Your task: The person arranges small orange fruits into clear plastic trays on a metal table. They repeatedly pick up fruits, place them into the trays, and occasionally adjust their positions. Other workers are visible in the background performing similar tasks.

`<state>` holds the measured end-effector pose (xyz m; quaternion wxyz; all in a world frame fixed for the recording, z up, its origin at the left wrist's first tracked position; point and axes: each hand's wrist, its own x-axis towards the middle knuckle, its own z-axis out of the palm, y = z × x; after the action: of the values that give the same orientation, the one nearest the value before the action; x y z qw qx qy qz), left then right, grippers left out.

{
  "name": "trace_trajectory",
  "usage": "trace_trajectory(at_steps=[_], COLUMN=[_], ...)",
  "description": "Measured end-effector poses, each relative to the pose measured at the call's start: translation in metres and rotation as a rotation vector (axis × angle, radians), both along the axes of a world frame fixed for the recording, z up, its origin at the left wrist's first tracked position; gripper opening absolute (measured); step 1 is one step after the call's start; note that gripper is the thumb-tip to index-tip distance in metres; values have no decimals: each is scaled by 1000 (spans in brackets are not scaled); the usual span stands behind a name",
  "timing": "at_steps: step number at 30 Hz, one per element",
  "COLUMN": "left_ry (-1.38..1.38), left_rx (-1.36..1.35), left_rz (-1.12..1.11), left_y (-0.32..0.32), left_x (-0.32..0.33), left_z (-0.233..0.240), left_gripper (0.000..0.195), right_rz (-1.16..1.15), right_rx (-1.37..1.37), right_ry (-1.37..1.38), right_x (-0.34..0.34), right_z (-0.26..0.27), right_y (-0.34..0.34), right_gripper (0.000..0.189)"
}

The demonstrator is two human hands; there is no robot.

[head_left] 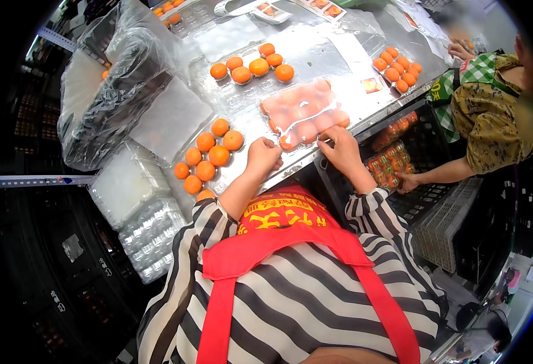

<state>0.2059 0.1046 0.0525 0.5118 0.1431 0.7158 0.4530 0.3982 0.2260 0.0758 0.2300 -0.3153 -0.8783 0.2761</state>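
A plastic clamshell pack of orange citrus fruit (305,111), covered by a translucent pinkish sheet, lies on the metal table before me. My left hand (265,157) is at its near left corner, fingers curled together; whether they pinch the pack's edge is not plain. At the near right corner is my right hand (337,143), thumb and forefinger close to the rim, with contact unclear. Behind the pack, an open clear tray (239,94) carries several loose fruits (258,67). More loose fruits (219,155) sit in a tray to the left.
Stacked clear trays (150,236) and a plastic-wrapped stack (111,91) stand left. Another fruit pack (398,68) is at the table's right. A co-worker's hand (405,182) touches a pack in a black crate (423,150). Printed labels (271,12) lie at the back.
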Motion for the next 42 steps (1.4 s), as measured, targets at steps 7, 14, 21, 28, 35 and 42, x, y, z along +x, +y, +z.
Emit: trace_trajectory(at_steps=[7, 14, 21, 28, 35, 42], left_ry=[-71, 25, -160, -198, -341, -396], left_rx=[51, -38, 47, 84, 139, 114], left_rz=[106, -87, 99, 101, 154, 58], left_y=[6, 28, 15, 20, 27, 28], left_x=[-6, 4, 4, -6, -20, -18], left_z=[-4, -30, -12, -1, 12, 16], left_gripper=[17, 16, 11, 23, 12, 12], right_rz=[32, -68, -96, 31, -319, -485], right_rx=[192, 217, -206, -90, -1224, -1487], right_ry=[38, -6, -255, -361, 201, 517], right_x=[-13, -20, -31, -29, -52, -63], right_z=[-10, -5, 12, -5, -9, -17], right_y=[10, -4, -9, 3, -9, -21], right_gripper=[16, 21, 19, 26, 24, 22])
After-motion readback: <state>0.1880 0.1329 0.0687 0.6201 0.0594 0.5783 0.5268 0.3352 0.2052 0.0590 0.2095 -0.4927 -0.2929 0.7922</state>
